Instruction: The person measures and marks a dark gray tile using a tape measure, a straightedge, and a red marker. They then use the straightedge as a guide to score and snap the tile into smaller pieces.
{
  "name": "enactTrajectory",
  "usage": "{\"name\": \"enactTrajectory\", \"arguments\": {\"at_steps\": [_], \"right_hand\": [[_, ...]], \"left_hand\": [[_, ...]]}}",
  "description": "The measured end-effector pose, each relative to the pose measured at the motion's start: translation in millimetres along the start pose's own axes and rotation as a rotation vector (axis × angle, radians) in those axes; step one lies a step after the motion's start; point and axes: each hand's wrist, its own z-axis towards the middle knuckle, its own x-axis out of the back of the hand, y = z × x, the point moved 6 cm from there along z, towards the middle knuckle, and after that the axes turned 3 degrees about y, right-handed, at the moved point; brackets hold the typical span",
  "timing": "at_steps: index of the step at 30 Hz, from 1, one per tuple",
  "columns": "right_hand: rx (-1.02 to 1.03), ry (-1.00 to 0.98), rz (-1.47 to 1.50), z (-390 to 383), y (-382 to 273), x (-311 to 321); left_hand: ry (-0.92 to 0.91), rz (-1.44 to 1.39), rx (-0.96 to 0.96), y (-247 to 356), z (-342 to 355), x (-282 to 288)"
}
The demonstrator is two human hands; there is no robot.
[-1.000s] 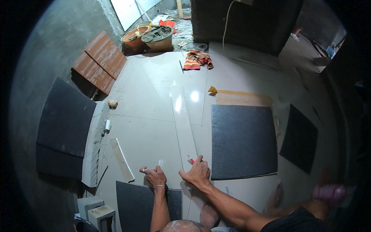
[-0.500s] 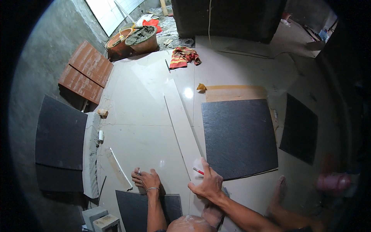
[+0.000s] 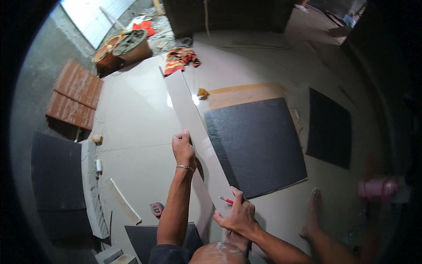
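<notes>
A long pale strip, flat like cut tile (image 3: pixel 195 121), slants from near the cloth toward me. My left hand (image 3: pixel 183 149) is closed on its left edge, about midway along. Around the strip's near end, my right hand (image 3: pixel 239 213) is closed with a red pencil-like marker (image 3: pixel 226 200) held in its fingers. A large dark square tile (image 3: pixel 257 147) lies just right of the strip. Beside my left forearm a red and black tape measure (image 3: pixel 157 209) rests on the floor. Another dark tile (image 3: pixel 143 240) is partly hidden under that arm.
Dark tiles lean at the left (image 3: pixel 59 171) beside a pale block; another dark tile (image 3: pixel 329 127) lies right. Brown boxes (image 3: pixel 75 94), mortar buckets (image 3: pixel 132 50) and a striped cloth (image 3: pixel 180 59) are farther off. My knee and a bare foot (image 3: pixel 314 207) are near.
My left hand has left the floor, uncovering the tape measure, and moved forward to grip the strip. The strip's far end now reaches the cloth. The view has shifted.
</notes>
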Motion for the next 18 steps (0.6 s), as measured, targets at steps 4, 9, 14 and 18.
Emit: {"name": "enactTrajectory", "arguments": {"at_steps": [4,9,14,18], "right_hand": [[-0.169,-0.070,-0.064,-20.3,20.2,7.3],[-0.233,0.008,-0.116,-48.5,47.0,12.4],[-0.213,0.221,0.008,-60.8,78.9,7.5],[-0.150,0.281,-0.095,-65.7,92.8,1.8]], "left_hand": [[0.147,0.571,-0.225,-16.8,-8.1,-26.3],[0.118,0.649,-0.221,-40.3,-19.3,-65.0],[0.074,0.791,-0.238,-57.5,-25.4,-80.1],[0.023,0.876,-0.286,-59.1,-27.4,-83.9]]}}
